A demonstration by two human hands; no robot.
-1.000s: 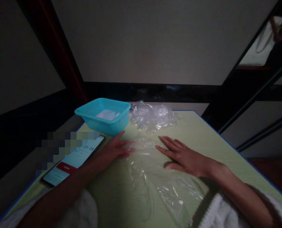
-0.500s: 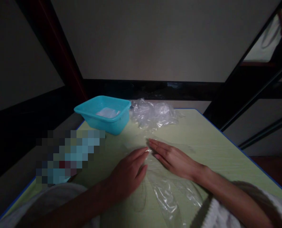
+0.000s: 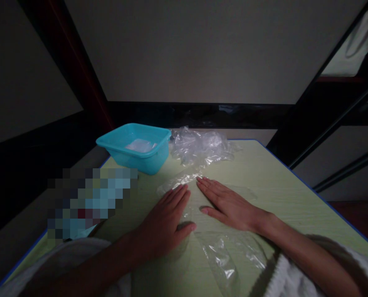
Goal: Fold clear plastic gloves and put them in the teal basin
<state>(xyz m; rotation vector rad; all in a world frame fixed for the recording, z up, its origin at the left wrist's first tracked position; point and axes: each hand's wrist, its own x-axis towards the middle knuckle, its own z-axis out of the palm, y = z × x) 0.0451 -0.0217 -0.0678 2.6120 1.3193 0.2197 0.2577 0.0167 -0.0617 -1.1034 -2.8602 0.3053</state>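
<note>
A clear plastic bag (image 3: 222, 258) lies spread on the pale yellow-green table in front of me. On its left part rests my left hand (image 3: 168, 220), palm down, fingers stretched forward and thumb out to the side. My right hand (image 3: 230, 204) lies flat on the bag's right part, its fingers pointing forward and left. A narrow gap of plastic and table separates the two hands. Beyond the fingertips the film is wrinkled and shiny. The plastic under my palms is hidden.
A turquoise plastic basin (image 3: 157, 159) with something whitish inside stands at the back left. Beside it is a crumpled heap of clear plastic bags (image 3: 202, 146). A blurred-out, partly light-blue item (image 3: 100, 202) lies at the left. The table (image 3: 283, 198) has a blue edge.
Both hands have flattened and their thumbs have spread. My left hand's fingers have shifted slightly left and forward. More wrinkled film now shows beyond the fingertips.
</note>
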